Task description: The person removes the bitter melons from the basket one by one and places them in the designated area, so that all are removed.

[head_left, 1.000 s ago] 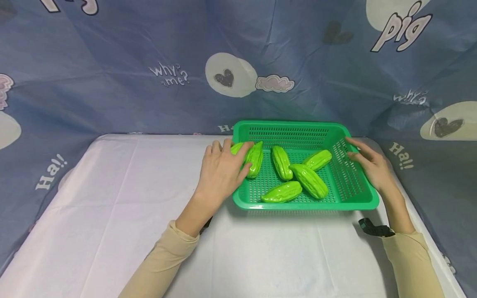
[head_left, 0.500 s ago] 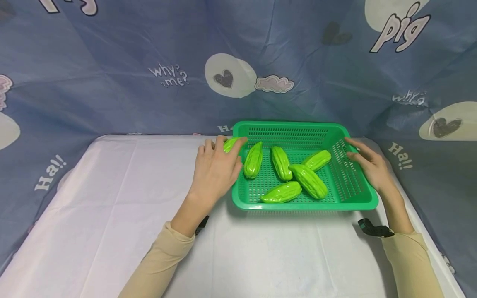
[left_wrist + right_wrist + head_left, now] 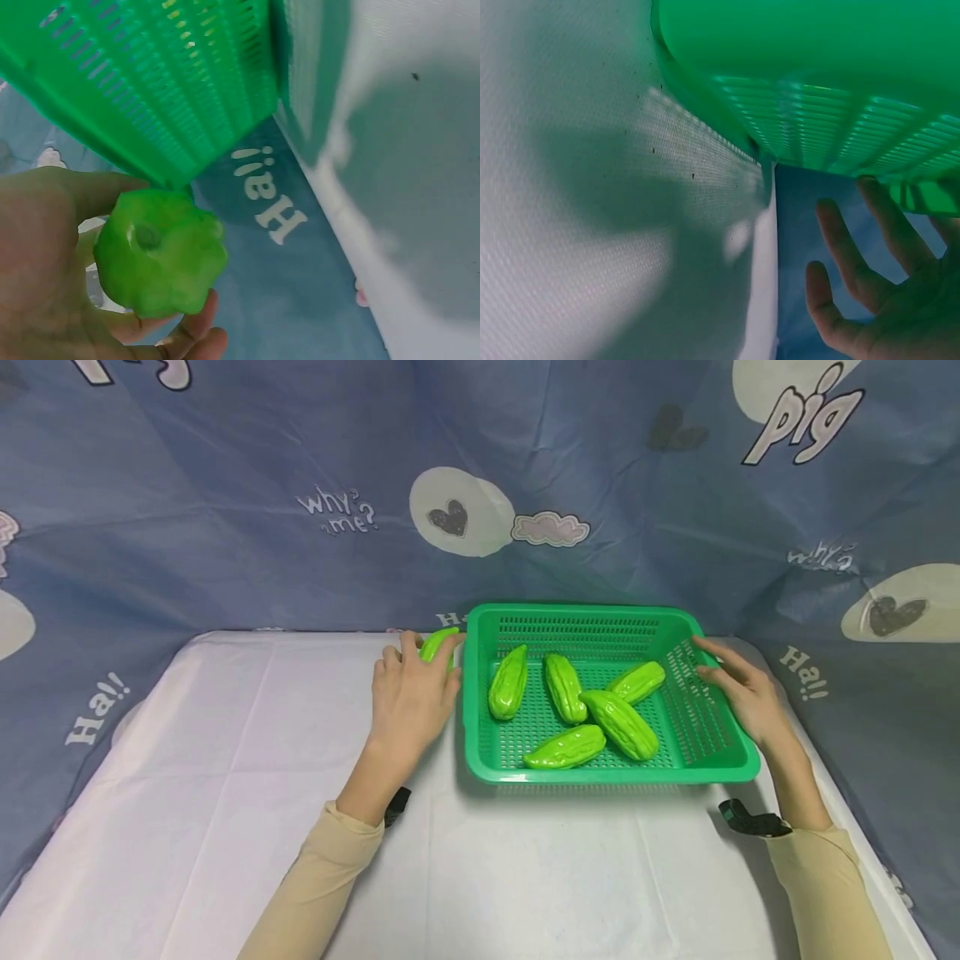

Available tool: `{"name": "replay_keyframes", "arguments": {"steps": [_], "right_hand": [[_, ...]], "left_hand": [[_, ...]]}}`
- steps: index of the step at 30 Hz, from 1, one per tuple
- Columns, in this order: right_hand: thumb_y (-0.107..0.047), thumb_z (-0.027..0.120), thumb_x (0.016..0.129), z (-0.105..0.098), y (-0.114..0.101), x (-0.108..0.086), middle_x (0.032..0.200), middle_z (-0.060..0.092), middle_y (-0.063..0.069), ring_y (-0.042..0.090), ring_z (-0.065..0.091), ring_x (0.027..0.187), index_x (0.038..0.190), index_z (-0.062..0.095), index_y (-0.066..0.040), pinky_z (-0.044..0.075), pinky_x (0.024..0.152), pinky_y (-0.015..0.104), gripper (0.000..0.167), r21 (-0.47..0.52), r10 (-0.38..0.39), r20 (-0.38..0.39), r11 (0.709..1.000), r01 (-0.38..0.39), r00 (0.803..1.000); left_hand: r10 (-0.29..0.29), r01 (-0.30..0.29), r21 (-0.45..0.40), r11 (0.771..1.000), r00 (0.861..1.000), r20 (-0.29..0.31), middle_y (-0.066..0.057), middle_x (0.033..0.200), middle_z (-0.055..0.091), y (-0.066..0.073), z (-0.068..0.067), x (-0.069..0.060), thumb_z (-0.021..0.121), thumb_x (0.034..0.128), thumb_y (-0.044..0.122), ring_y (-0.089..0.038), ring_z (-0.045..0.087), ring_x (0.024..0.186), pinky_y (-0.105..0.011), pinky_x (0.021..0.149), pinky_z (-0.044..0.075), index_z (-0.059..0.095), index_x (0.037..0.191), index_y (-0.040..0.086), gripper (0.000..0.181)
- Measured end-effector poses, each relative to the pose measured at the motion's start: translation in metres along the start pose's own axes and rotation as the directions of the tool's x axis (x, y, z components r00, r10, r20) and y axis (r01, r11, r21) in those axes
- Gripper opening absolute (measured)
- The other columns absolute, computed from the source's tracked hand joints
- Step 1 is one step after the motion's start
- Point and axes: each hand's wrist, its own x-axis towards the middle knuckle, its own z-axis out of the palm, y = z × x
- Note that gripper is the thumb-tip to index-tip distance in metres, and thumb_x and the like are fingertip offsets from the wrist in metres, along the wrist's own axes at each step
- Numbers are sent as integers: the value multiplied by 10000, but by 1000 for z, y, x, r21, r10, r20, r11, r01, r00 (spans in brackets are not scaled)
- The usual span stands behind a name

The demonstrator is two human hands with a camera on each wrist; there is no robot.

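Left grip (image 3: 411,697): holding green gourd (image 3: 165,259) | axis slants away-right, tip apparently farthest | right grip (image 3: 752,700): spread at basket (image 3: 615,775)

Left hand (image 3: 411,697) holds one glossy light-green ridged bitter melon (image 3: 438,645) just outside the left wall of the green slotted basket (image 3: 615,775), blunt end toward the wrist camera. Basket upright, right hand (image 3: 750,697) touching its right rim. Five similar melons inside: leftmost one (image 3: 508,683) apart, lengthwise; the others bunched center to right at mixed angles, one lying along front wall.
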Motion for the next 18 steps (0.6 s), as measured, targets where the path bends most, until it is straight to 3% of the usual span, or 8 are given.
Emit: {"name": "replay_keyframes", "arguments": {"steps": [5, 10, 14, 18], "right_hand": [[-410, 494, 1140, 1, 0, 1, 1789, 277, 151, 546, 177, 1640, 1670, 402, -346, 228, 1218, 825, 542, 11, 2, -1, 1000, -2, 1000], [-409, 498, 1138, 2, 1, 0, 1790, 267, 164, 546, 179, 1640, 1672, 399, -338, 228, 1218, 825, 547, 15, 8, -3, 1000, -8, 1000], [-413, 503, 1136, 2, 0, 0, 1793, 258, 163, 548, 179, 1639, 1671, 399, -348, 216, 1220, 831, 548, 21, 9, 1, 1000, -9, 1000], [-410, 491, 1141, 1, -1, 0, 1737, 360, 224, 558, 218, 1622, 1670, 400, -350, 232, 1222, 822, 540, 16, -2, 2, 1000, 2, 1000]], "left_hand": [[-9, 9, -9, 1000, 1000, 27, -284, 1243, 604, -5, 7, 2, 623, 1089, 356, -440, 622, 848, -518, 724, 534, 624, 1469, 271, 390], [-23, 26, -29, 999, 995, 99, -272, 1193, 603, -11, 16, 5, 675, 1065, 349, -433, 634, 826, -522, 736, 540, 655, 1363, 247, 315], [-42, 50, -35, 998, 982, 185, -283, 1206, 596, -16, 23, 6, 639, 1086, 371, -437, 634, 846, -532, 756, 549, 633, 1407, 230, 351], [-57, 70, -41, 997, 963, 264, -298, 1250, 573, -19, 27, 6, 578, 1113, 393, -454, 635, 901, -547, 798, 554, 597, 1474, 215, 402]]}}
